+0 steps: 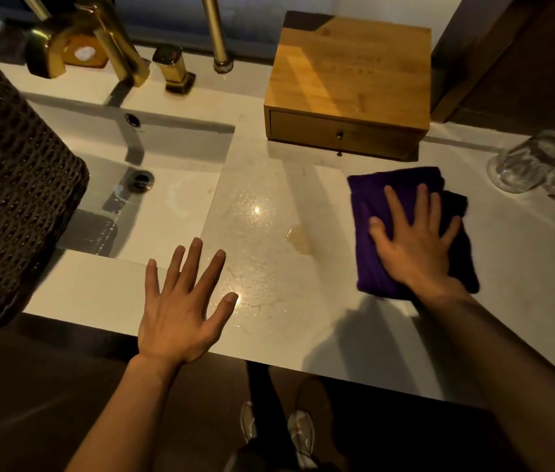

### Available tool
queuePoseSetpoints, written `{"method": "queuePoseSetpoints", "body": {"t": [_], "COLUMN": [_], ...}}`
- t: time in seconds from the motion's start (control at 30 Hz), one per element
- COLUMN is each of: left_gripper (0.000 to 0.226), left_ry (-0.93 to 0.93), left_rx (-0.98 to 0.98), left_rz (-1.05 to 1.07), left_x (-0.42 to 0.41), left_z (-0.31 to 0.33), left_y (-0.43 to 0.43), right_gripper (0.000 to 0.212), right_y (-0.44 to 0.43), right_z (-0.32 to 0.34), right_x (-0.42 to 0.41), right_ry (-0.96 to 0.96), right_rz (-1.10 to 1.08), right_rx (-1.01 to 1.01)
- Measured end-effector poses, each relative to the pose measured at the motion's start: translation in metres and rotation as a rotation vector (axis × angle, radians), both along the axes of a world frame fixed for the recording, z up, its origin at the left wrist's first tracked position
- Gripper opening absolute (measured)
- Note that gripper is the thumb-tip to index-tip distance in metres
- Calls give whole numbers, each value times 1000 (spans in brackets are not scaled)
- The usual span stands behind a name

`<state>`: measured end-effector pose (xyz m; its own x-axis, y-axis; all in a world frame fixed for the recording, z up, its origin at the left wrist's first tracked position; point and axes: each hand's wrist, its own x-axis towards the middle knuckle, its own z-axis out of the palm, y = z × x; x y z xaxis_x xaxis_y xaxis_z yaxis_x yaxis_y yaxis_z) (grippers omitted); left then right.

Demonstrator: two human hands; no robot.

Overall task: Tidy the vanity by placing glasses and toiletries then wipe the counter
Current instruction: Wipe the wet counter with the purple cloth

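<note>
My right hand (416,243) lies flat, fingers spread, on the folded purple cloth (388,199) at three o'clock. My left hand (180,308) hovers wide open, holding nothing, at six o'clock over the pale stone counter (303,318).

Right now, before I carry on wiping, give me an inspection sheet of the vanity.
Surface: pale counter with a wet, beaded patch and a yellowish puddle beside the sink.
Job's things: folded purple cloth flat on the counter; two clear glasses, apparently upside down, at far right.
Clutter: wooden drawer box, closed; dark woven basket at left.
Grippers: right hand pressed flat on the cloth; left hand spread open over the counter edge, holding nothing.
Cables: nothing seen.
Surroundings: gold tap, dark floor, shoes below.
</note>
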<state>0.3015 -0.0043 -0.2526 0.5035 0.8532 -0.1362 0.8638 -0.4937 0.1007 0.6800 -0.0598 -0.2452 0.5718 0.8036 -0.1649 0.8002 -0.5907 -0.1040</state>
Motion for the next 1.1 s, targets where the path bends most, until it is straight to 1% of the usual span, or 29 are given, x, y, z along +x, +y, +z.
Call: {"method": "queuePoseSetpoints", "body": {"t": [0.1, 0.17, 0.27, 0.33, 0.4, 0.47, 0.57, 0.67, 0.8, 0.9, 1.0, 1.1], "left_gripper": [70, 71, 71, 71, 69, 68, 68, 68, 68, 68, 68, 69], "left_ry": [-11, -17, -13, -14, -27, -37, -45, -42, -51, -55, -65, -61], "left_rx": [4, 1, -2, -8, -16, -22, -24, -17, -19, -17, -23, -25], "left_rz": [3, 17, 36, 38, 41, 48, 48, 41, 38, 39, 44, 44], "left_x": [1, 0, 0, 0, 1, 1, 1, 1, 0, -1, -1, -1], "left_z": [0, 2, 2, 3, 3, 4, 4, 3, 3, 2, 3, 4], "left_y": [1, 1, 0, 0, 1, 0, -1, -1, -1, -3, 0, 0], "right_gripper": [67, 66, 66, 66, 65, 65, 66, 67, 68, 68, 67, 68], "right_y": [33, 38, 18, -12, -48, -75, -86, -64, -5, 35, 52, 45], "right_z": [3, 5, 1, -2, -5, -4, 1, 4, 2, 2, 4, 5], "right_x": [-33, -60, -88, -89, -78, -53, -6, 18, 3, -23, -59, -89], "right_ry": [3, 18, 52, 41, 19, 40, 42, 44, 15, 19, -5, 37], "right_rz": [155, 271, 441, 503, 491, 424, 209, 41, -40, 15, 176, 354], "right_rx": [13, 30, 30, 81, 134, 110, 35, 25, 26, 8, 32, 33]}}
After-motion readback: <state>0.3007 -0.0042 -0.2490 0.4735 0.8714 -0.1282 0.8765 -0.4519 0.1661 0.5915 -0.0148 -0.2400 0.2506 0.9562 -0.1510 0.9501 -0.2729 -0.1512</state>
